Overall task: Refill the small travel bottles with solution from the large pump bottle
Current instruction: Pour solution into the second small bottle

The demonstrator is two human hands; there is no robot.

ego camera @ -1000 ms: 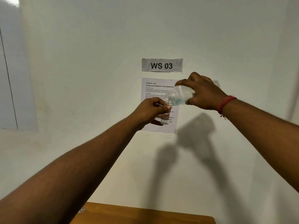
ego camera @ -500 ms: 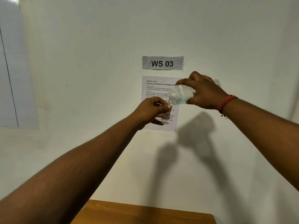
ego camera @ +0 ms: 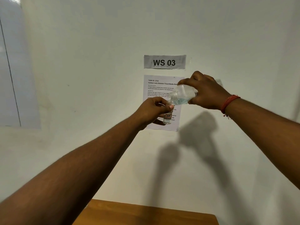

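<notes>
A: Where do things stand?

B: The left hand [ego camera: 153,109] has its fingers [ego camera: 168,107] curled round the small travel bottle [ego camera: 167,118], pinching it near the neck and holding it upright in the air. The right hand [ego camera: 206,91] is wrapped round the large bottle [ego camera: 183,95], tipped over on its side with its open mouth just above the left fingers, at the travel bottle's opening.

A: Is liquid going across?

B: I can't make out a stream. Bluish solution sits in the lower side of the large bottle, and a little clear liquid shows in the bottom of the small one, below the left fingers.

A: What could go wrong?

B: The large mouth looks much wider than the small neck, so a touch more tilt would likely send solution over the left fingers and down. Both bottles are held up in front of the wall sheet [ego camera: 159,88], well above the counter [ego camera: 146,213], with nothing steadying them, so any wobble could part the two mouths. The left fingers also cover the neck, which I'd guess hides the fill level and risks overfilling.
</notes>
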